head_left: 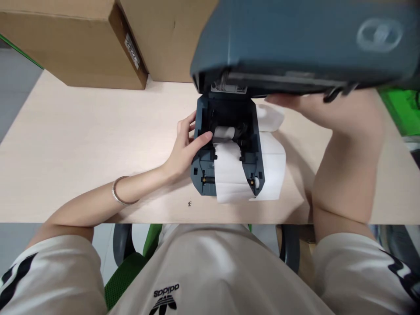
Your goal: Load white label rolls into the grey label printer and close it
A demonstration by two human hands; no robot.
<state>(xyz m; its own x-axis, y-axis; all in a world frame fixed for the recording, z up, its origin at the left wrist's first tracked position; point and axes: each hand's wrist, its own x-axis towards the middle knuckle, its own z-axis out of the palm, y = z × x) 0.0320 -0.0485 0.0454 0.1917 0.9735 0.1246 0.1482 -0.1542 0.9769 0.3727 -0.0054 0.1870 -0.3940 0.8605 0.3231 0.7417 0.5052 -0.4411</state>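
A dark blue label printer [203, 175] stands open on the light wooden table [82, 144]. Its raised lid [295, 39] fills the top right of the head view. Inside lies a white paper roll [225, 132], and a strip of white label paper [231, 175] runs out over the front. My left hand [187, 146] rests on the printer's left wall, with the thumb at the roll's left end. My right hand [288, 101] reaches behind the printer under the lid; its fingers are mostly hidden. A silver bracelet [117, 194] sits on my left wrist.
Two brown cardboard boxes [82, 43] stand at the table's far left and middle. More white paper [272, 162] lies to the right of the printer. A green chair seat [127, 267] shows below the table's near edge.
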